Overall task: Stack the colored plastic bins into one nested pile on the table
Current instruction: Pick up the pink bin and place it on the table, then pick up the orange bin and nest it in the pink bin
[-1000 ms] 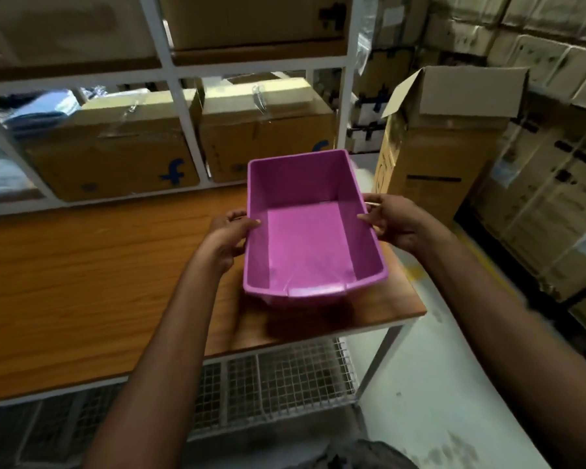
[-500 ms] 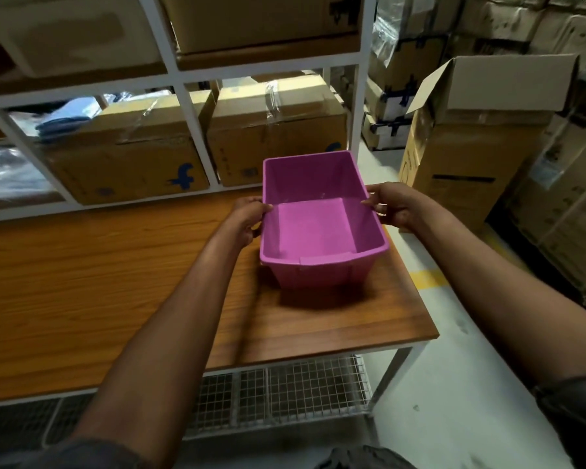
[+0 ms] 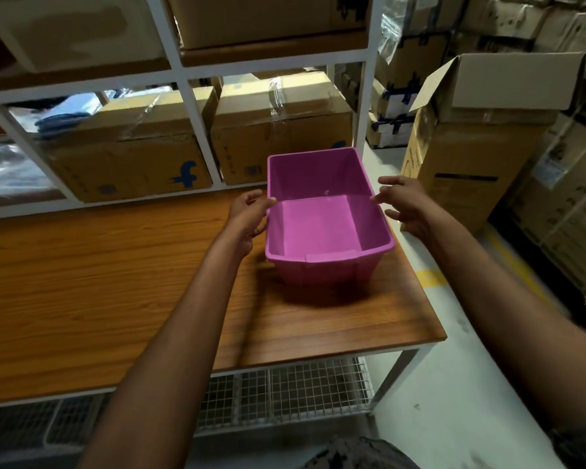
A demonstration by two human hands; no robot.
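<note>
One pink plastic bin (image 3: 318, 228) stands upright and empty on the wooden table (image 3: 115, 282), close to its right end. My left hand (image 3: 247, 214) is at the bin's left rim, its thumb over the edge and its fingers curled against the outer wall. Beside the right rim, my right hand (image 3: 403, 204) has its fingers spread, with only a fingertip touching the edge. No other colored bin is in view.
White shelving (image 3: 190, 76) with taped cardboard boxes (image 3: 129, 160) runs along the table's far side. A tall open carton (image 3: 471, 157) stands on the floor right of the table. A wire mesh shelf (image 3: 285, 390) lies under the tabletop.
The pink bin has come down from the air and now rests flat on the table. My right hand's fingers have opened off the rim.
</note>
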